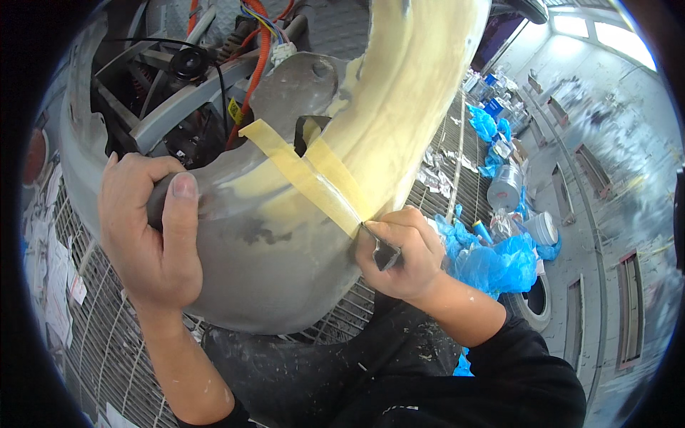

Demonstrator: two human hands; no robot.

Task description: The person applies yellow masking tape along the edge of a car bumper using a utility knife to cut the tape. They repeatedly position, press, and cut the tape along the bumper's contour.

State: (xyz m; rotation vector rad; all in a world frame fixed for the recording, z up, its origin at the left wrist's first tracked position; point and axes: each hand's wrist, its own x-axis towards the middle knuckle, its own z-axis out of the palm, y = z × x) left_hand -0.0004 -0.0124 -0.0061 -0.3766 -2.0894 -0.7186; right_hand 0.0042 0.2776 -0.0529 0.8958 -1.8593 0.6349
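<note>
A grey vehicle body panel (278, 289) with sanded patches of yellowish filler (398, 107) curves before me. Two strips of masking tape run over it side by side: a left strip (299, 176) with its upper end lifted free, and a right strip (340, 171). Between them lies a narrow whitish line (340, 190). My right hand (404, 251) pinches a folded dark sheet (386, 254), apparently sandpaper, at the lower end of that line. At the panel's left side, my left hand (150, 230) grips a rounded dark end of it, thumb on top.
Behind the panel are a metal frame (182, 109), orange corrugated conduit (262, 59) and a wire connector (282, 52). Floor grating (115, 315) lies below. Along the right are blue plastic sheeting (497, 262), a clear container (505, 187), a white bucket (541, 229) and a tyre (541, 305).
</note>
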